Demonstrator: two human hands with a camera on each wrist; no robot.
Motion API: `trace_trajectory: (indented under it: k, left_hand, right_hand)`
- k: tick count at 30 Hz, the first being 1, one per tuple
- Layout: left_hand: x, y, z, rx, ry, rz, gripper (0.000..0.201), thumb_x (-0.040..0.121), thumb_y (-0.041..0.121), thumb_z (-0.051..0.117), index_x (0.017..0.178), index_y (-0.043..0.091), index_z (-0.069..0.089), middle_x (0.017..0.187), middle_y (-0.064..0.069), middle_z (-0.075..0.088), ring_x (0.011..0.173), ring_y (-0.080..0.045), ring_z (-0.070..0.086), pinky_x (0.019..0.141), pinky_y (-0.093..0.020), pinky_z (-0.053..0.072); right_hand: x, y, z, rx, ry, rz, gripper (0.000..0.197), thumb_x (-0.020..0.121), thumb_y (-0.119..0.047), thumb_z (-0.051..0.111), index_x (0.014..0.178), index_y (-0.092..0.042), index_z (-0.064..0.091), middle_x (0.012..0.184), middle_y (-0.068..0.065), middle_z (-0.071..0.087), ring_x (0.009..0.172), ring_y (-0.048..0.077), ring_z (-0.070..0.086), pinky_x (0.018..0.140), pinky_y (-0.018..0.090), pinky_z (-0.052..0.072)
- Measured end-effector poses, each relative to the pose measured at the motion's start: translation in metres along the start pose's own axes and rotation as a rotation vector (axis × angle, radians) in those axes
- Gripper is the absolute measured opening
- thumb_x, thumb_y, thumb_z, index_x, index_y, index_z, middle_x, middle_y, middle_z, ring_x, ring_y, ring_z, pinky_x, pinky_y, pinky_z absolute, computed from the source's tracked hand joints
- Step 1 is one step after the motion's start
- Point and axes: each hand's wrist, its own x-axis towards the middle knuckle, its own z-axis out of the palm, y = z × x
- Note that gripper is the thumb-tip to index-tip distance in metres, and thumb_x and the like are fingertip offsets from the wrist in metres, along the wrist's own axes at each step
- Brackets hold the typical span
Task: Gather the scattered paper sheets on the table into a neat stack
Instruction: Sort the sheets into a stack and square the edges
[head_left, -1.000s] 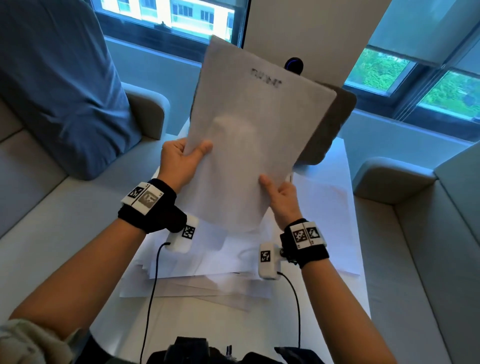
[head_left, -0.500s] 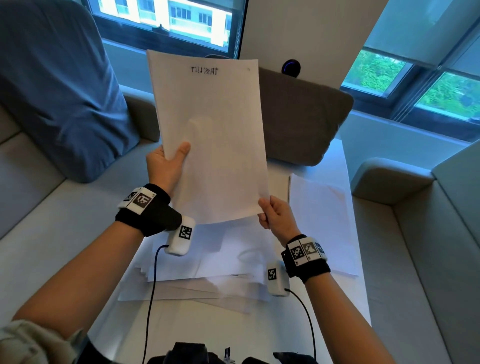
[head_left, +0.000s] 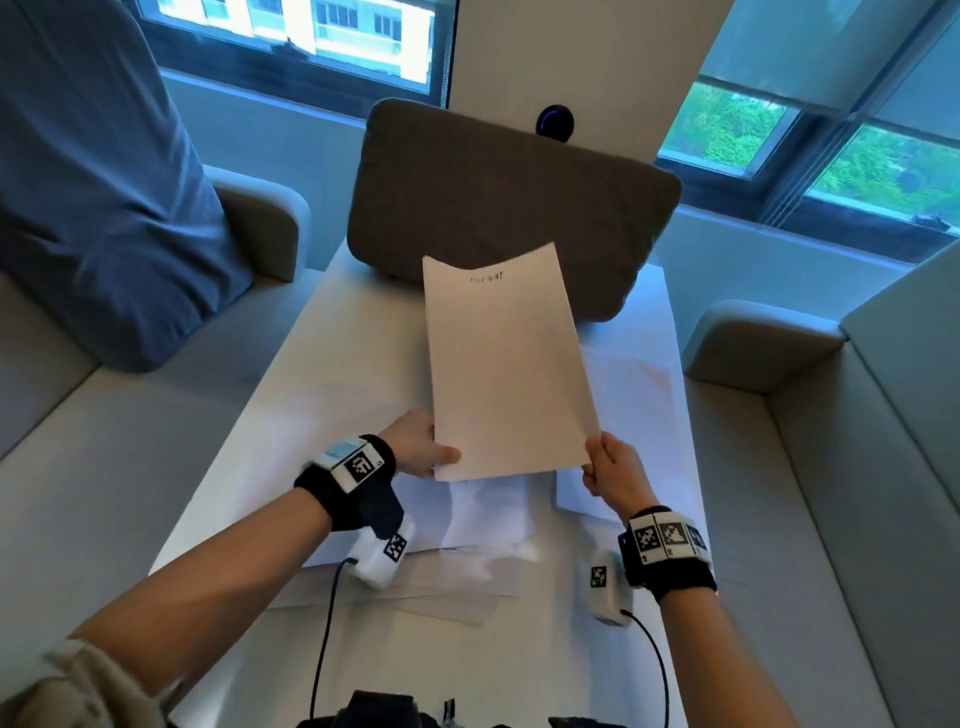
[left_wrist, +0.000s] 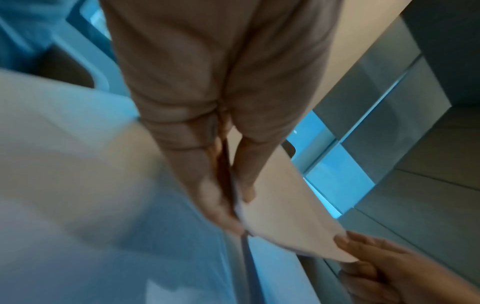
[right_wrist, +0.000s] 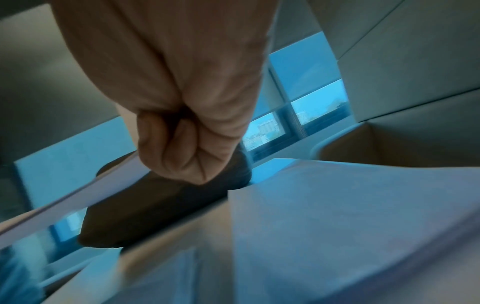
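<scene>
i see held sheets (head_left: 504, 364) lowered from upright toward table (head_left: 332, 374). left hand (head_left: 415, 447) pinches near-left corner, right hand (head_left: 613, 470) pinches near-right corner. loose sheets (head_left: 483, 525) lie below fingers, ungathered. bundle looks squared, likely ready to set down.

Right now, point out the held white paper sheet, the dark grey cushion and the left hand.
held white paper sheet (head_left: 506, 364), head view, sheet's middle.
dark grey cushion (head_left: 498, 192), head view, front face.
left hand (head_left: 415, 444), head view, back of hand.
</scene>
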Motion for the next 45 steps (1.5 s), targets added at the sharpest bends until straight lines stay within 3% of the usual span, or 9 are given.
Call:
trace_trajectory:
  k: [5, 8, 12, 17, 22, 29, 35, 41, 45]
  left_hand:
    - [0.019, 0.014, 0.051, 0.087, -0.114, -0.08, 0.009, 0.085, 0.005, 0.065, 0.09, 0.0, 0.059, 0.083, -0.014, 0.063, 0.071, -0.026, 0.066, 0.079, -0.044, 0.057]
    - [0.036, 0.029, 0.081, 0.186, -0.07, -0.04, 0.028, 0.082, 0.012, 0.07, 0.063, 0.012, 0.049, 0.066, -0.007, 0.06, 0.069, -0.023, 0.068, 0.073, -0.036, 0.059]
    - [0.052, 0.046, 0.118, 0.199, -0.012, 0.037, 0.029, 0.082, 0.011, 0.07, 0.063, 0.012, 0.048, 0.067, -0.007, 0.059, 0.051, -0.009, 0.064, 0.049, -0.015, 0.051]
    - [0.073, 0.044, 0.147, 0.214, -0.006, -0.003, 0.036, 0.082, 0.011, 0.071, 0.055, 0.013, 0.047, 0.068, -0.009, 0.061, 0.069, -0.024, 0.072, 0.066, -0.033, 0.06]
    - [0.086, 0.036, 0.16, 0.216, -0.015, -0.038, 0.039, 0.084, 0.013, 0.069, 0.054, 0.015, 0.045, 0.058, -0.002, 0.058, 0.066, -0.019, 0.071, 0.048, -0.014, 0.047]
    - [0.101, 0.027, 0.172, 0.237, -0.018, -0.081, 0.036, 0.08, 0.018, 0.073, 0.056, 0.015, 0.047, 0.072, -0.008, 0.064, 0.079, -0.024, 0.071, 0.077, -0.04, 0.058]
    - [0.104, 0.023, 0.177, 0.252, 0.029, -0.09, 0.033, 0.085, 0.019, 0.069, 0.059, 0.014, 0.048, 0.067, -0.007, 0.061, 0.071, -0.022, 0.069, 0.069, -0.027, 0.053]
    - [0.105, 0.02, 0.179, 0.195, 0.087, -0.109, 0.039, 0.081, 0.019, 0.073, 0.111, 0.006, 0.053, 0.107, -0.011, 0.062, 0.09, -0.027, 0.067, 0.079, -0.033, 0.057]
    - [0.106, 0.018, 0.18, 0.232, 0.078, -0.133, 0.046, 0.079, 0.021, 0.073, 0.117, 0.007, 0.051, 0.114, -0.012, 0.06, 0.096, -0.028, 0.065, 0.085, -0.038, 0.055]
  right_hand:
    - [-0.012, 0.051, -0.044, -0.105, 0.176, 0.104, 0.033, 0.098, -0.012, 0.038, 0.065, -0.012, 0.039, 0.056, 0.004, 0.045, 0.05, 0.021, 0.043, 0.048, 0.026, 0.034]
    - [-0.011, 0.085, -0.068, -0.09, 0.283, 0.141, 0.036, 0.097, -0.01, 0.038, 0.061, -0.014, 0.04, 0.046, 0.0, 0.043, 0.047, 0.021, 0.043, 0.051, 0.028, 0.032]
    - [-0.003, 0.119, -0.094, -0.062, 0.373, 0.221, 0.036, 0.098, -0.011, 0.037, 0.063, -0.012, 0.041, 0.05, 0.005, 0.042, 0.046, 0.02, 0.04, 0.049, 0.029, 0.031]
    - [0.006, 0.135, -0.111, -0.137, 0.358, 0.283, 0.037, 0.098, -0.012, 0.038, 0.063, -0.016, 0.047, 0.058, 0.0, 0.045, 0.054, 0.016, 0.04, 0.05, 0.025, 0.029]
    - [0.016, 0.141, -0.117, -0.147, 0.32, 0.309, 0.036, 0.099, -0.01, 0.038, 0.065, -0.018, 0.049, 0.063, 0.0, 0.049, 0.062, 0.02, 0.044, 0.053, 0.024, 0.03]
    - [0.026, 0.149, -0.121, -0.244, 0.256, 0.368, 0.032, 0.097, -0.014, 0.038, 0.065, -0.016, 0.046, 0.064, 0.005, 0.049, 0.067, 0.023, 0.047, 0.056, 0.025, 0.031]
    - [0.027, 0.141, -0.12, -0.415, 0.215, 0.368, 0.033, 0.1, -0.018, 0.04, 0.067, -0.018, 0.043, 0.086, 0.015, 0.061, 0.083, 0.027, 0.052, 0.07, 0.031, 0.034]
    - [0.029, 0.135, -0.124, -0.609, 0.159, 0.444, 0.022, 0.099, -0.021, 0.042, 0.088, -0.003, 0.049, 0.108, 0.023, 0.06, 0.103, 0.036, 0.055, 0.069, 0.03, 0.03]
    - [0.027, 0.133, -0.123, -0.7, 0.138, 0.486, 0.023, 0.098, -0.028, 0.044, 0.099, -0.006, 0.051, 0.113, 0.019, 0.059, 0.104, 0.034, 0.055, 0.076, 0.032, 0.038]
